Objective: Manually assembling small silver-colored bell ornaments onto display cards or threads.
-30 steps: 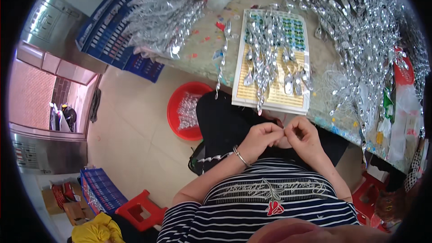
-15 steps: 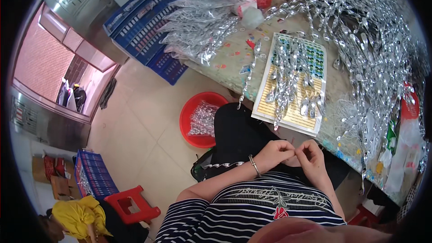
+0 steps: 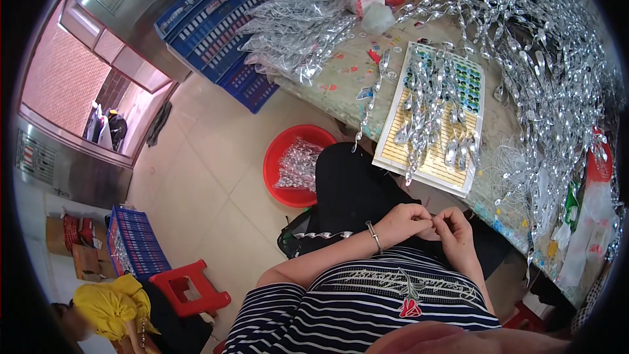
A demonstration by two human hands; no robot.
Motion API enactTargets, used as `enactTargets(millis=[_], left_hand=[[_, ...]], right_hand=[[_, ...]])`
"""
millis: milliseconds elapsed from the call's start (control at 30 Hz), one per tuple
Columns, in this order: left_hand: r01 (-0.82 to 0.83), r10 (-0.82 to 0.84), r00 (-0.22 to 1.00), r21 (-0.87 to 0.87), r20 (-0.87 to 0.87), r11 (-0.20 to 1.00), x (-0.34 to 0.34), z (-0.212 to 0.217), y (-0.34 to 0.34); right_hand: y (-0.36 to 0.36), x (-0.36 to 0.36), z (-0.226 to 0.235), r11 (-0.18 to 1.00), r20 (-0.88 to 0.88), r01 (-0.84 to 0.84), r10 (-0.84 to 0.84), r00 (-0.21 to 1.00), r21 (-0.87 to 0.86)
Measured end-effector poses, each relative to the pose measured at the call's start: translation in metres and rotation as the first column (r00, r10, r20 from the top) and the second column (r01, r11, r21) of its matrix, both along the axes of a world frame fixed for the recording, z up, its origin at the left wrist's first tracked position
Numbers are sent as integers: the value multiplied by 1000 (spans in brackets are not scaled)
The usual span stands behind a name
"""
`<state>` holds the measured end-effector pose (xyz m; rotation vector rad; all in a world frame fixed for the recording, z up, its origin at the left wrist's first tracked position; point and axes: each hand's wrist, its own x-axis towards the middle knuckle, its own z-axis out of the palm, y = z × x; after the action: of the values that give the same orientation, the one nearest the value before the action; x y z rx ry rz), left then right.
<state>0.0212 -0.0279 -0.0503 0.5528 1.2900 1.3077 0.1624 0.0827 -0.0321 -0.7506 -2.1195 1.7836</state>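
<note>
My left hand (image 3: 407, 221) and my right hand (image 3: 455, 231) meet above my lap, just off the table's near edge. Both have thumb and forefinger pinched, almost touching each other; what lies between the fingertips is too small to make out. A silver twisted strand (image 3: 322, 235) lies near my left forearm. Beyond my hands, a white-edged sheet (image 3: 396, 158) with gold stripes and rows of blue-green dots rests on the table, and silver twisted strands (image 3: 429, 108) lie across it.
A big heap of silver strands (image 3: 544, 72) covers the table's right side. Bagged strands (image 3: 295, 26) lie at the far left beside blue crates (image 3: 213, 29). On the floor stands a red basin (image 3: 275, 190) holding silver pieces. A person in yellow (image 3: 111, 308) is near a red stool (image 3: 190, 292).
The view has shifted slightly, so the table and sheet appear a little to the right and higher. My hands keep their pinched pose, with only slight finger movement.
</note>
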Motion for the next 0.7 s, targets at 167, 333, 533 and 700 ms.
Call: enactTargets(millis=[167, 333, 533, 700], left_hand=[[1, 5, 981, 35, -195, 999, 2, -5, 2], [14, -7, 979, 32, -203, 999, 0, -5, 1], [22, -16, 976, 24, -219, 999, 0, -7, 1], [18, -12, 970, 24, -241, 1000, 0, -8, 1]], right_hand=[[2, 3, -6, 1000, 19, -6, 6, 1000, 17], [0, 3, -7, 1000, 43, -4, 4, 999, -6], [-1, 2, -6, 997, 52, 19, -15, 999, -77], [-1, 1, -3, 998, 66, 4, 0, 998, -63]])
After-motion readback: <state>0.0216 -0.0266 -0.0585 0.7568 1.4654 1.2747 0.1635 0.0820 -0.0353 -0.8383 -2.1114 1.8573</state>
